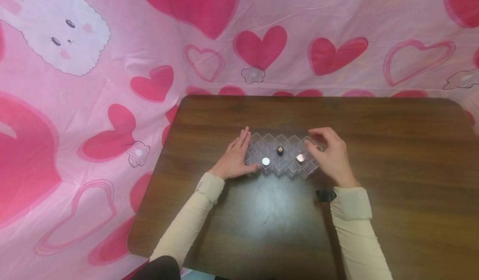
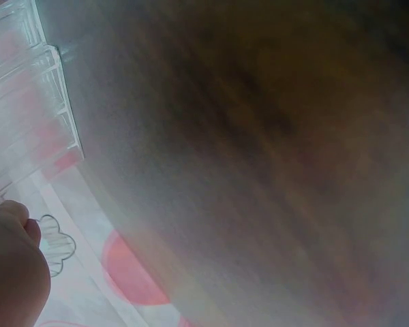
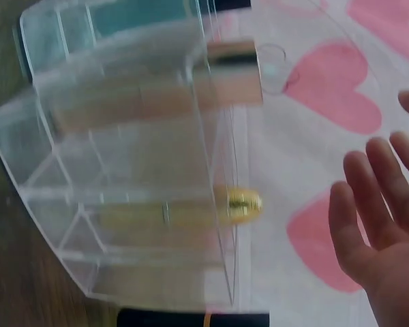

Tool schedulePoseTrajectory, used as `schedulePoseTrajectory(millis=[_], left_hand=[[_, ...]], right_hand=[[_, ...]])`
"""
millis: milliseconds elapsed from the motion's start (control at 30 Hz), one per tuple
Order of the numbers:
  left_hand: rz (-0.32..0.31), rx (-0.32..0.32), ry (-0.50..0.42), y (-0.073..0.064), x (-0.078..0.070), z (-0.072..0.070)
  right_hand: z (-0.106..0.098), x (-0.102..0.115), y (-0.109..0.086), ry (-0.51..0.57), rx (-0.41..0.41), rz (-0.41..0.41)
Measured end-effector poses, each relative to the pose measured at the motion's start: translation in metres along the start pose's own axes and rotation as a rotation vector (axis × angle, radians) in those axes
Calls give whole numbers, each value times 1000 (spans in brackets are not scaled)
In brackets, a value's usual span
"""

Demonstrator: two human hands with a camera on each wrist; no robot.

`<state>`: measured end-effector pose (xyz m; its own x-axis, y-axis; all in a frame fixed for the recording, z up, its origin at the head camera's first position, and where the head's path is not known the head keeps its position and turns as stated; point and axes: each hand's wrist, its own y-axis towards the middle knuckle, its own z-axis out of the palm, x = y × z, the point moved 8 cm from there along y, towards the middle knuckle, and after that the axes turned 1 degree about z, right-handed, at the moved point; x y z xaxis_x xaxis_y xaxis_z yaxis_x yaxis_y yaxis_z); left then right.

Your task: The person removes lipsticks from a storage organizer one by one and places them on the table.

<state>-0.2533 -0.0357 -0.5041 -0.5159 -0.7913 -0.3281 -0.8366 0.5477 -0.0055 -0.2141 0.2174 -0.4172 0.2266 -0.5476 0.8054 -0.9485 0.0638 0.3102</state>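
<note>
A clear plastic organizer (image 1: 290, 165) with diamond-shaped compartments stands on the table. Against its left end lies my left hand (image 1: 235, 157), fingers straight along the side and thumb at the front corner. At the right end hovers my right hand (image 1: 333, 153), thumb and fingers spread apart with nothing between them. In the right wrist view, its fingers are apart from the organizer. Several cosmetic tubes stand in the compartments: a black one (image 1: 280, 150), two with shiny round tops (image 1: 265, 161), and a gold-tipped tube (image 3: 244, 204) beside a rose-gold one (image 3: 235, 75).
The brown wooden table (image 1: 262, 226) has rounded corners. Behind it and to the left hangs pink fabric (image 1: 209, 80) printed with hearts. A dark tube with an orange band (image 3: 238, 319) is cut off at the bottom of the right wrist view. A black strap (image 1: 325, 195) sits at the right wrist.
</note>
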Motion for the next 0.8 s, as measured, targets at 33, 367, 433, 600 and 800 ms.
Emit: schedulePoseTrajectory(millis=[33, 367, 433, 600, 800], left_hand=[[-1, 2, 1, 0, 0, 0], [-3, 4, -10, -1, -1, -1], [-5, 7, -11, -1, 0, 0], [-10, 14, -5, 0, 0, 0], [-14, 8, -9, 0, 0, 0]], right_hand=[[5, 3, 0, 1, 33, -15], [50, 17, -5, -32, 251, -89], [56, 17, -5, -51, 278, -90], [69, 15, -4, -87, 325, -93], [78, 17, -1, -131, 359, -113]])
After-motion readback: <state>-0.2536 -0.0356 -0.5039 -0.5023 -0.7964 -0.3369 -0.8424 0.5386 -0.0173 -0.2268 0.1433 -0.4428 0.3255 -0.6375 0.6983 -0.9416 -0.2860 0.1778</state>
